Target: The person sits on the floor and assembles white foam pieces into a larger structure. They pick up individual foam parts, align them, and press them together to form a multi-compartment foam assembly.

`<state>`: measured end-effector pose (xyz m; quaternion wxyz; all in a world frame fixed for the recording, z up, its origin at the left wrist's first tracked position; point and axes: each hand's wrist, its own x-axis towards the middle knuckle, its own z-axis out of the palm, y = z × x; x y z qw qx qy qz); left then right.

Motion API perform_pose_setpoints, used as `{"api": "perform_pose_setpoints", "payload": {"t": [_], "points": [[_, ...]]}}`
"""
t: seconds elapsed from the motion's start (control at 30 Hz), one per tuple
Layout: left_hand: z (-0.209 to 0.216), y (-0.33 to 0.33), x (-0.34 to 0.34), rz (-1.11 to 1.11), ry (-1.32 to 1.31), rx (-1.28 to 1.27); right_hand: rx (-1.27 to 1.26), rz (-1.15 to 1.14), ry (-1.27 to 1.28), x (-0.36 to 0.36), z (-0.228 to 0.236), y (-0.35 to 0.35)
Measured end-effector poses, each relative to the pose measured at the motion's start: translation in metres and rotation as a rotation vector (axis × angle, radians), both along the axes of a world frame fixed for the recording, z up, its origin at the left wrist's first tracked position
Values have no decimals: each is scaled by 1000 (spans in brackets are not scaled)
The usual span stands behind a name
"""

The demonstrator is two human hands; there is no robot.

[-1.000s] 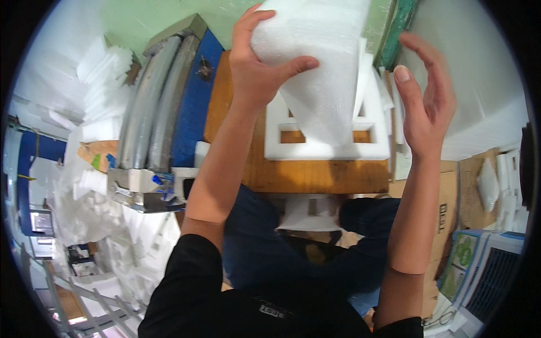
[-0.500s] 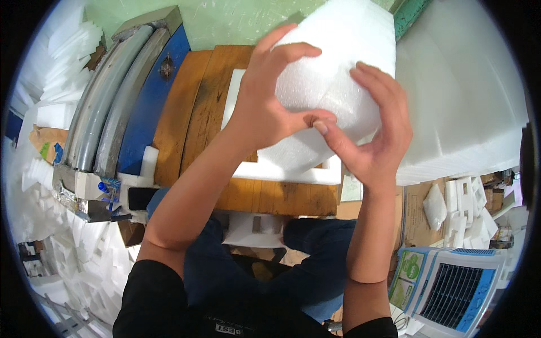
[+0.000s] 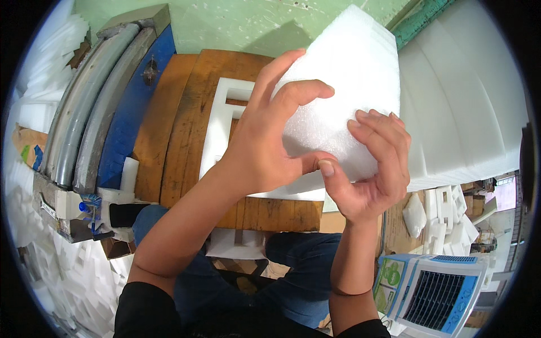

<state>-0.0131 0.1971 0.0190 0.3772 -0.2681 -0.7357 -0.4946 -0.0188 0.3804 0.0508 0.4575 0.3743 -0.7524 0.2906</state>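
Foam block (image 3: 344, 73): white, thick, tilted; between both hands, above R part of worktop (image 3: 183, 124), green wall (image 3: 225, 25) behind; underside n/v.
L hand (image 3: 265, 135): fingers gripping block's L side, index bent over its face, thumb at near end.
R hand (image 3: 375, 174): fingers curled on block's near R part, gripping; thumb tip beside L thumb, contact b/w the two unclear.
Foam frame (image 3: 217, 132): white, w/ cut-outs, flat on worktop; partly hidden by L arm & block.
Done, as seen: frame down on worktop; block in two-handed grip.
Outstanding, as judged: block not yet released nor lying flat; whether it touches or is joined to frame, can't tell.
Surroundings: roller unit (image 3: 107, 107) at L; tall foam stack (image 3: 473, 96) at R; air cooler (image 3: 428, 290) lower R.
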Motion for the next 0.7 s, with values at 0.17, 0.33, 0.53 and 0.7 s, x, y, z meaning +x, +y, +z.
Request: {"api": "perform_pose_setpoints", "payload": {"t": [0.17,0.33,0.53,0.7], "points": [[-5,-4,-3,89,67,-141,-12,-16,2,1,0,-4],[-5,-4,-1,95,48,-124,-38,4,2,-1,0,-7],[-6,-4,-2,114,66,-157,-68,11,19,-3,-2,-8],[-4,-5,-1,131,87,-187,-77,20,38,-5,-4,-7]]}}
